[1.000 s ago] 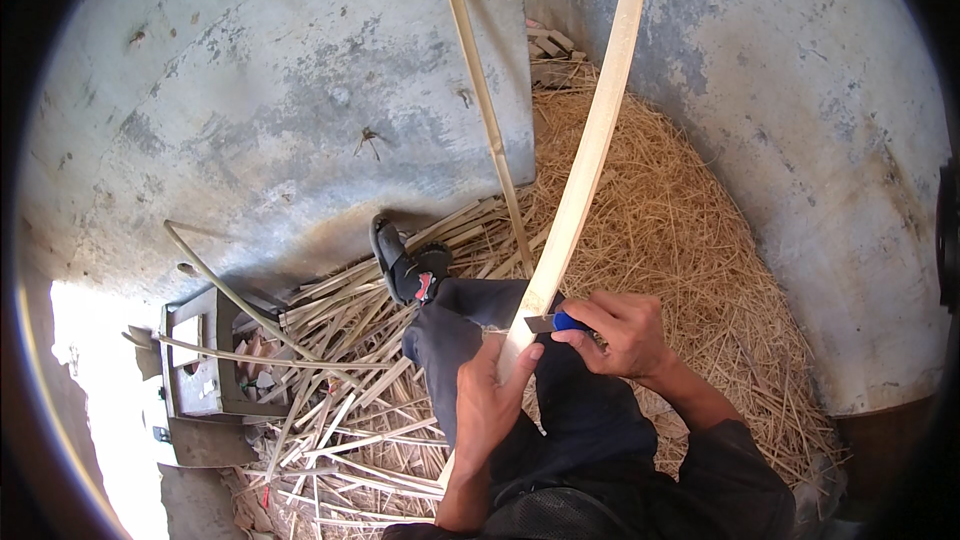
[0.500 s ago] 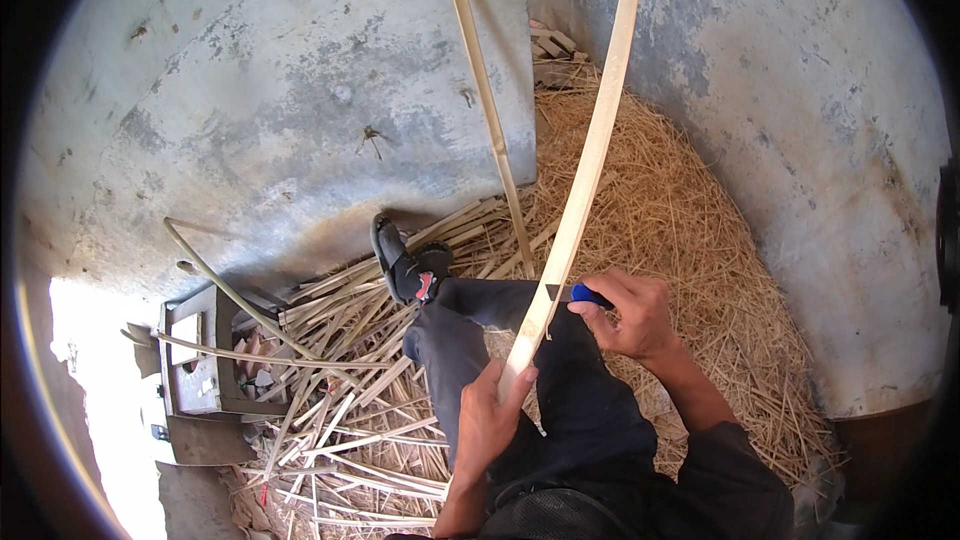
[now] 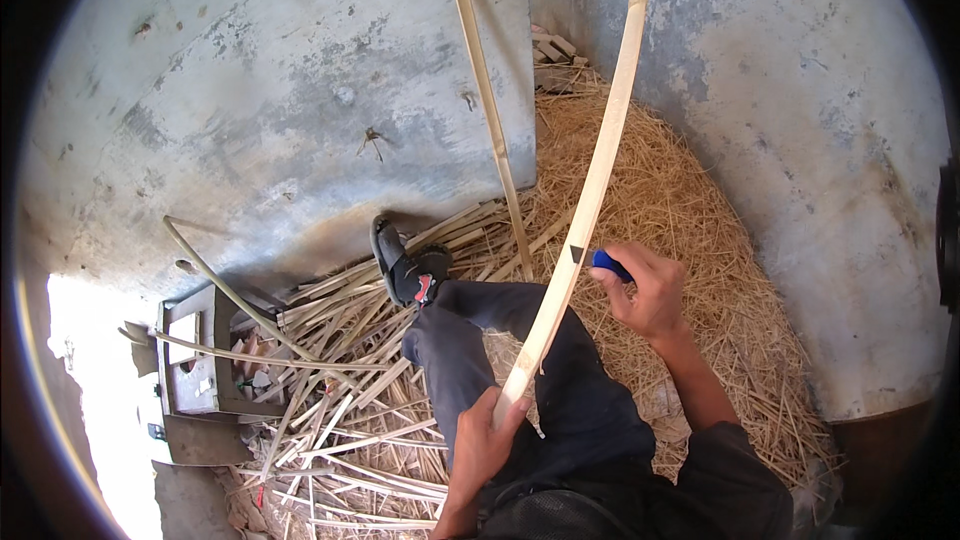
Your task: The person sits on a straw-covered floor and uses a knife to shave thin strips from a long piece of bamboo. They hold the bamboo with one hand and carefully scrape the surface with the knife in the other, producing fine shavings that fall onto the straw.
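Note:
A long pale strip of split bamboo or wood (image 3: 592, 200) slants up and away from my lap. Around its near end my left hand (image 3: 484, 442) is closed. In my right hand (image 3: 646, 292) is a knife with a blue handle (image 3: 612, 265), gripped in curled fingers. The dark blade (image 3: 577, 254) lies across the strip, roughly midway along it. A thin shaving hangs from the strip's edge below the blade. My legs in dark trousers (image 3: 585, 400) are beneath the strip.
A second strip (image 3: 487, 90) leans on the grey wall (image 3: 300, 90). Thin shavings (image 3: 700, 270) heap up on the right. Split sticks (image 3: 350, 290) cover the floor around my shoe (image 3: 405, 265). A grey metal box (image 3: 205, 385) with scraps lies at left.
My right hand and the knife have moved up along the strip, away from my body. The strip's far end has dropped a little lower in view; my left hand still grips the near end.

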